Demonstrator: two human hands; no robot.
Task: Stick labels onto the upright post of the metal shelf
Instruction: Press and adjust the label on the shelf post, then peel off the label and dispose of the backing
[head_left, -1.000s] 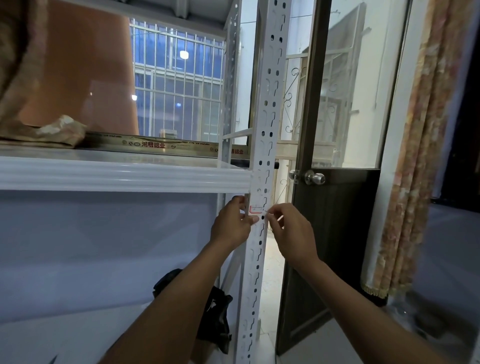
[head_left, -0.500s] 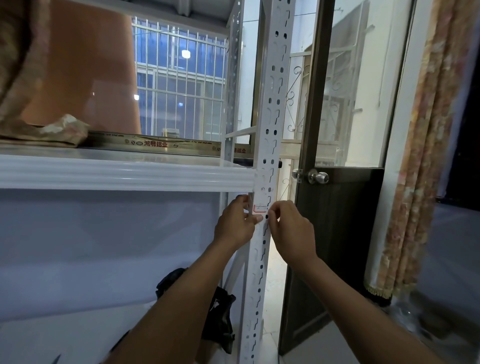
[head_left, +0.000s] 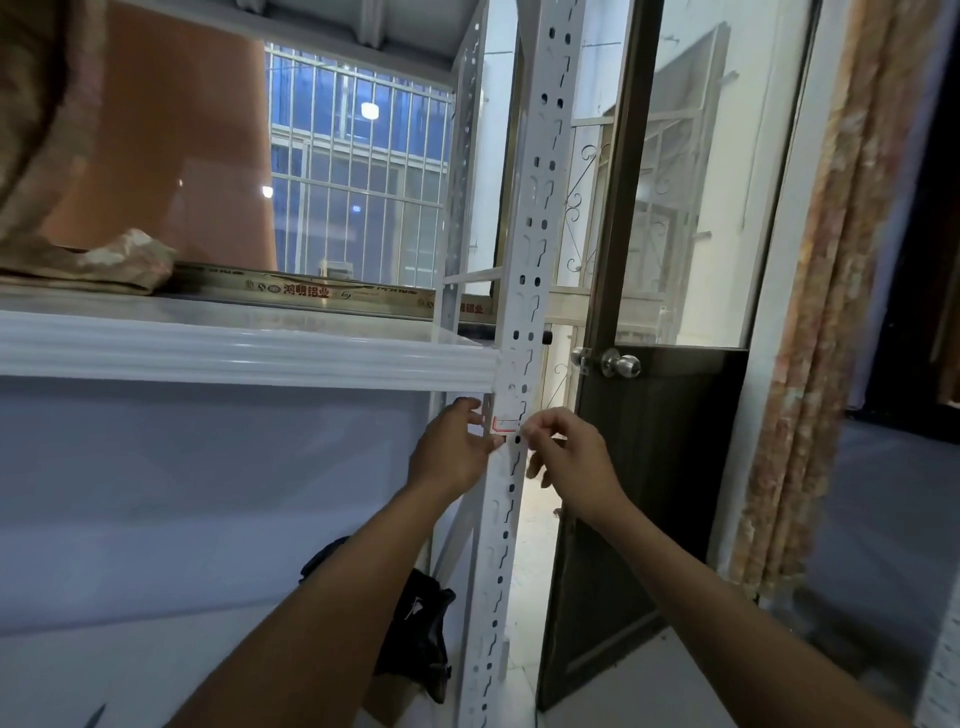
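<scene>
Where the room opens toward a barred window (head_left: 358, 171) with blue dusk light behind it, a white metal shelf board (head_left: 244, 353) runs in from the left and meets the white perforated upright post (head_left: 524, 270) of the shelf. Right of the post stands a dark brown door (head_left: 649, 499) with a glass upper pane and a round silver knob (head_left: 621, 364), and beyond it hangs a mottled orange-brown curtain (head_left: 821, 312). A long printed box (head_left: 311, 291) lies on the shelf board, and a black bag (head_left: 415, 634) sits low behind the post. Just under the board, a small white label with a red border (head_left: 505, 424) lies on the post's face. The left hand (head_left: 457, 447), fingers loosely spread, touches the label's left edge; the right hand (head_left: 566, 457), fingers curled, pinches its right edge.
</scene>
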